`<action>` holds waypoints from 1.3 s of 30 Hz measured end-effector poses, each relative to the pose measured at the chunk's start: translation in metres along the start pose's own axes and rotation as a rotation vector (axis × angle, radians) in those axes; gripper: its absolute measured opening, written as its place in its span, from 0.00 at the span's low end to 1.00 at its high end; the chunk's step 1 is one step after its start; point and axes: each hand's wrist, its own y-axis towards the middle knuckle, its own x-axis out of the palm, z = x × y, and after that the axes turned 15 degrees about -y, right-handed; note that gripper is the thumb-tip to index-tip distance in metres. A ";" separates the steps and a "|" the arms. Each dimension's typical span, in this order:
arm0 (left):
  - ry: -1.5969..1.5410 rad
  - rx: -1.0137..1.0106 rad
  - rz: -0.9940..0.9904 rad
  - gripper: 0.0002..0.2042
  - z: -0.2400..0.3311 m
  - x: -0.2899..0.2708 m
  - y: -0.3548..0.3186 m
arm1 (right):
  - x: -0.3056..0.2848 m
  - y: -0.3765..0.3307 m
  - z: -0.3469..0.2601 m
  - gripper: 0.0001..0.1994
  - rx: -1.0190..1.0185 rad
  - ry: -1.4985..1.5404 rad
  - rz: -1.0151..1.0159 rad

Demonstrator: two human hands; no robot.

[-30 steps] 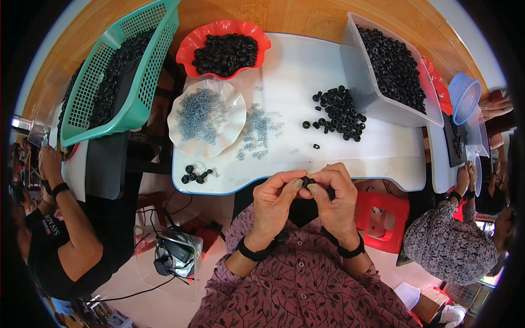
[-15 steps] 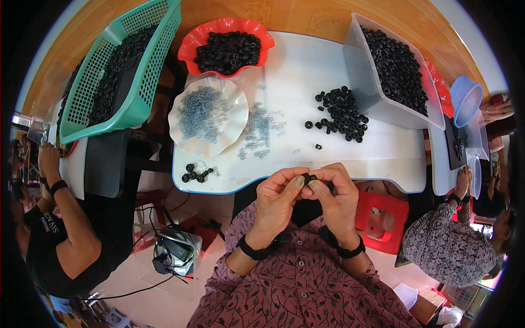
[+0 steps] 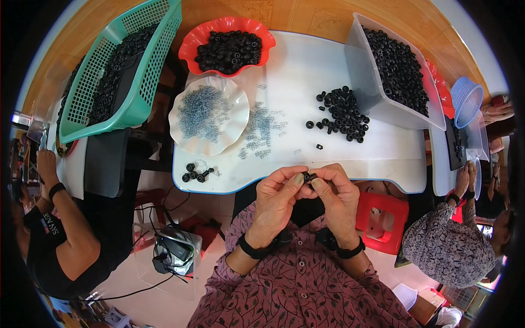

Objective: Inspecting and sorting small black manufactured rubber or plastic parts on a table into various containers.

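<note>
Above my lap, at the table's near edge, my left hand (image 3: pixel 277 203) and my right hand (image 3: pixel 338 201) meet fingertip to fingertip. Both pinch a small round black plastic part (image 3: pixel 309 177) between thumbs and forefingers; whether it is one piece or two fitted together I cannot tell. Beyond them on the white table (image 3: pixel 306 60) lies a loose pile of similar black parts (image 3: pixel 344 115), with a single one (image 3: pixel 319 146) nearer to me. Left of the pile, small grey spring-like pieces (image 3: pixel 260 128) are scattered beside a white scalloped plate (image 3: pixel 239 117) heaped with more.
A red scalloped bowl (image 3: pixel 188 46) and a translucent bin (image 3: pixel 372 90) hold black parts at the back. Several black pieces (image 3: pixel 191 174) sit at the near left corner. A green basket (image 3: pixel 145 90) stands left, a red stool (image 3: pixel 383 221) right. People work on both sides.
The black part has turned slightly between my fingertips, and my right thumb and fingers have shifted a little. At far left, another person's hand has moved slightly.
</note>
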 end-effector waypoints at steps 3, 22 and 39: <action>0.009 0.007 0.004 0.10 0.000 0.000 0.000 | 0.002 -0.001 0.001 0.06 0.000 0.014 0.009; 0.072 0.056 0.041 0.09 0.000 -0.002 -0.003 | 0.008 -0.002 0.000 0.06 -0.197 -0.322 0.098; 0.194 0.147 0.059 0.09 -0.003 -0.002 -0.004 | 0.012 0.000 0.001 0.07 -0.338 -0.545 0.191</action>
